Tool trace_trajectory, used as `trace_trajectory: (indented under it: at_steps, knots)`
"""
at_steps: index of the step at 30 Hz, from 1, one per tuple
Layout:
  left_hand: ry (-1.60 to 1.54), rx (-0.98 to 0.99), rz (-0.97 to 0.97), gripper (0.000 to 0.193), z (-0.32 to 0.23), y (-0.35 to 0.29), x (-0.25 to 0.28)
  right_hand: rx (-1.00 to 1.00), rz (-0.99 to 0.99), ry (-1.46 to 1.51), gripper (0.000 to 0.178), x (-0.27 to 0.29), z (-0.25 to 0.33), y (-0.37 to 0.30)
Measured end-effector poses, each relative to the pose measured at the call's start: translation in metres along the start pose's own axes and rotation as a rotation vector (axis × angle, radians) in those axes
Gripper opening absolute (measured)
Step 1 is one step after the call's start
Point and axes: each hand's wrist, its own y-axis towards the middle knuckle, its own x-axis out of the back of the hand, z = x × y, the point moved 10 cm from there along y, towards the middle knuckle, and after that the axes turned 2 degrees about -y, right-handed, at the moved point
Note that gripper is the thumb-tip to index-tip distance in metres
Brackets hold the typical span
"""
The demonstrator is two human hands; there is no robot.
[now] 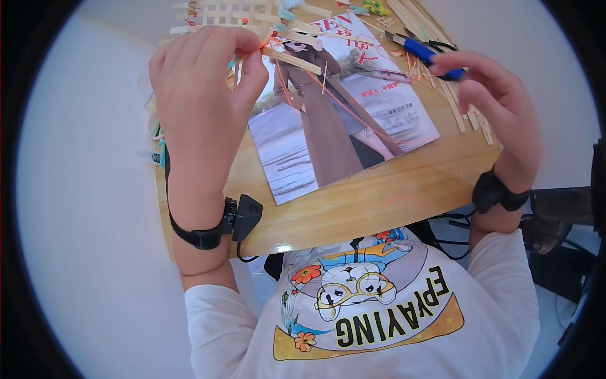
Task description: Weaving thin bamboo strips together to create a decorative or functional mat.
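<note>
At the far left, my left hand (205, 82) pinches a pale bamboo strip (293, 61) at the edge of an open woven lattice (237, 14), where orange thread (268, 43) is wound. Loose ends of this thread trail over a magazine (284, 170) with a figure in a long brown coat on its cover. Over on the right, my right hand (499, 101) is raised, its thumb and index finger apart with nothing visible between them. Nearest to it is a blue utility knife (413, 48), partly hidden behind the fingers.
Loose bamboo strips (464, 114) lie along the table's right side. A slim metallic tool (382, 74) rests on the magazine. Yellow and teal bits (377, 7) sit at the far edge. Black bands with cables circle both wrists. The wooden table (353, 202) has a curved near edge.
</note>
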Motion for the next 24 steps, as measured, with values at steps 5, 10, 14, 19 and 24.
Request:
trace_trajectory:
  at_steps: [5,10,14,19,24]
  knots:
    - [0.010,-0.028,0.020,0.014,-0.008,0.000,-0.002,0.089,0.092,0.244,0.045,-0.071,0.028,0.021]
    - [-0.007,-0.048,0.052,0.015,-0.015,0.001,-0.006,-0.189,0.076,0.899,0.041,-0.121,0.009,0.051]
    - [-0.069,-0.033,0.044,0.013,-0.016,0.001,-0.005,-0.109,0.210,0.865,0.030,-0.133,0.008,0.063]
    - [-0.309,0.287,0.176,0.011,0.016,-0.007,-0.015,-0.047,0.052,0.686,0.021,-0.097,-0.016,0.056]
    - [-0.475,0.484,0.184,0.014,0.036,-0.015,-0.019,-0.035,-0.002,0.566,0.016,-0.074,-0.039,0.039]
